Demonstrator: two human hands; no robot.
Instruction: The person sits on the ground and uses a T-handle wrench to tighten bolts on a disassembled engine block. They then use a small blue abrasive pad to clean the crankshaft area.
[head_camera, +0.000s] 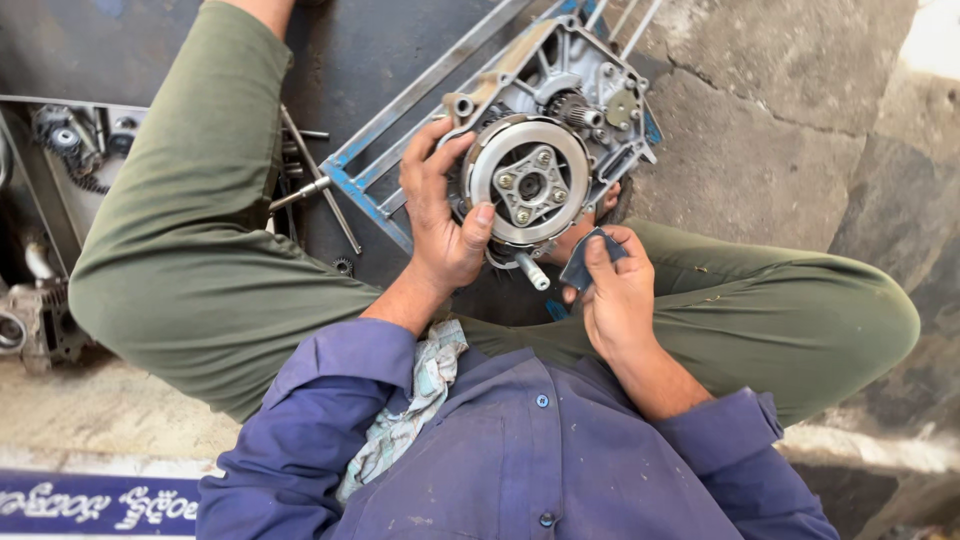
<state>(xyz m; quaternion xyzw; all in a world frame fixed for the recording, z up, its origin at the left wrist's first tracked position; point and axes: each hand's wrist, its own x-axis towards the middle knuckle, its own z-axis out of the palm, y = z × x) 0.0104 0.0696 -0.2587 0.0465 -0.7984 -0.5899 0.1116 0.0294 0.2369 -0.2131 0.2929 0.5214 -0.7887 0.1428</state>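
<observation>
I sit cross-legged with a grey metal engine case resting between my knees. A round clutch assembly with a bolted centre plate sits in the case. My left hand grips the clutch's left rim, thumb pressed on its lower edge. My right hand holds a small dark flat piece just below and right of the clutch, near a short white-tipped shaft. A small gear shows above the clutch.
A blue-edged metal frame lies under the case. Long metal tools lie beside my left knee. Engine parts and gears sit in a tray at far left. A rag hangs at my chest. Stone floor spreads right.
</observation>
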